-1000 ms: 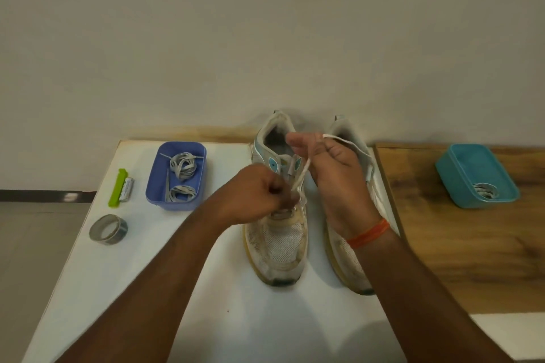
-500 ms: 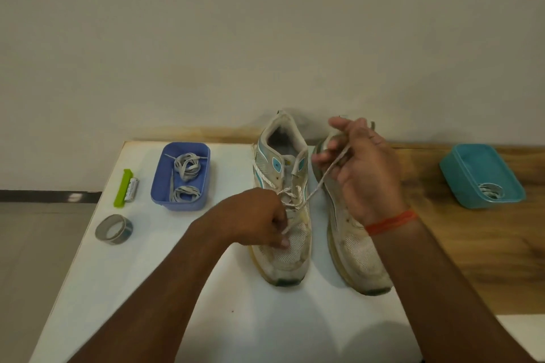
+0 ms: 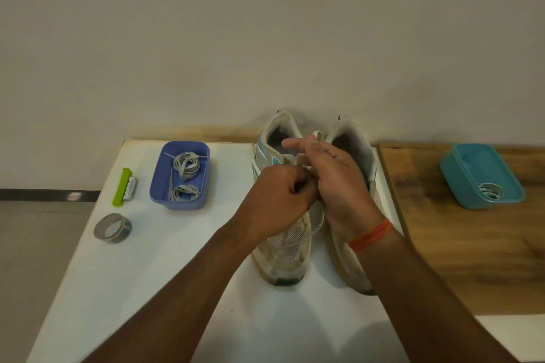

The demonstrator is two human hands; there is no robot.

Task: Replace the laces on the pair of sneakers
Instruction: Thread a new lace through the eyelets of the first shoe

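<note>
- Over the left sneaker (image 3: 283, 244), at the table's (image 3: 141, 289) centre, your left hand (image 3: 280, 197) pinches the lace (image 3: 317, 222).
- Your right hand (image 3: 339, 183), at three o'clock of it, grips the same lace, forefinger out.
- Likely unlacing; next, draw the lace clear of its eyelets.

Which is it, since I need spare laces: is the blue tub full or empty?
Neither: the blue rectangular plastic tub holds two loose bundles of grey laces, with bare floor between them.

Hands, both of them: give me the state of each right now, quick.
Left hand: fingers curled, pinching the lace over the left sneaker.
Right hand: gripping the same lace, index finger extended.
</note>
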